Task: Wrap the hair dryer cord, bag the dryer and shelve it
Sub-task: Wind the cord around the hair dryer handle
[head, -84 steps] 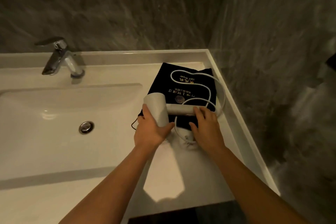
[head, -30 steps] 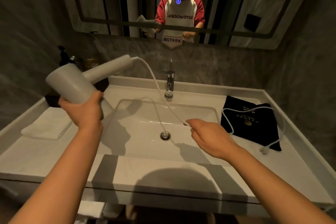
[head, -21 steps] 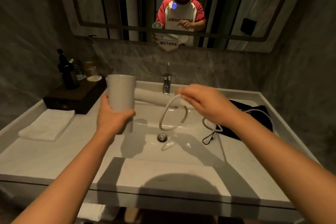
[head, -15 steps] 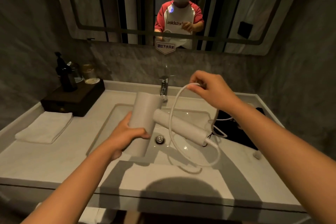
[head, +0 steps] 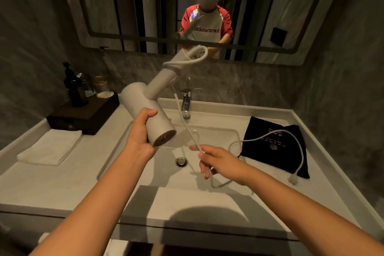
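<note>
My left hand (head: 138, 137) grips the barrel of the white hair dryer (head: 145, 106) above the sink, its handle pointing up and away toward the mirror. One loop of the white cord (head: 188, 129) is wound around the handle's end. From there the cord runs down to my right hand (head: 216, 161), which pinches it over the basin. The rest of the cord trails right across the black drawstring bag (head: 274, 145), which lies flat on the counter's right side. The plug (head: 293, 180) rests on the counter just in front of the bag.
A white basin (head: 218, 137) with a drain (head: 181, 161) and a chrome faucet (head: 185, 103) lies below my hands. A folded white towel (head: 51, 146) and a dark tray (head: 83, 115) with bottles and jars sit at the left. A mirror (head: 145, 6) hangs on the back wall.
My left hand has tipped the dryer so its handle points up and away. My right hand came down from above the handle to over the basin, leaving a cord loop on the handle.
</note>
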